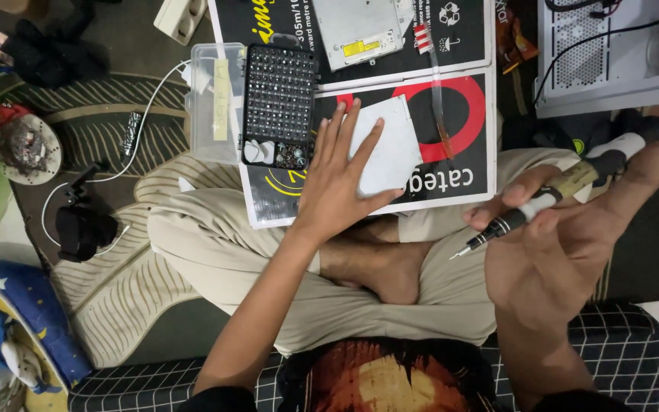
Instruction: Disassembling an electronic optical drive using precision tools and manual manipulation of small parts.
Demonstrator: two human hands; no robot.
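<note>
Head view, looking down on a person seated cross-legged on the floor. The left hand [337, 179] lies flat with fingers spread, palm down, on a thin white rectangular plate [387, 149]; it presses rather than grips, the fingertips overlapping the plate's left edge. The plate rests on a black cardboard box printed with a red ring [451, 164], which lies across the person's lap at scene centre. The right hand [566, 244], at the right and well apart from the left, is closed around a slim precision screwdriver with a black-and-white handle [551, 200]; thumb and forefinger pinch the shaft near its fine metal tip, which points down-left, clear of the box and above the knee. Just left of the white plate, on the same box, stands an open black bit case filled with rows of small metal bits [280, 103], and touching its left side is a clear plastic lidded container [211, 103]. Farther away, on a second black box, lies a flat silver metal drive unit [356, 30]. At far right sits a white perforated computer case [612, 46] with black cables. A white cable [146, 114] crosses the patterned floor mat [116, 297] at left.
</note>
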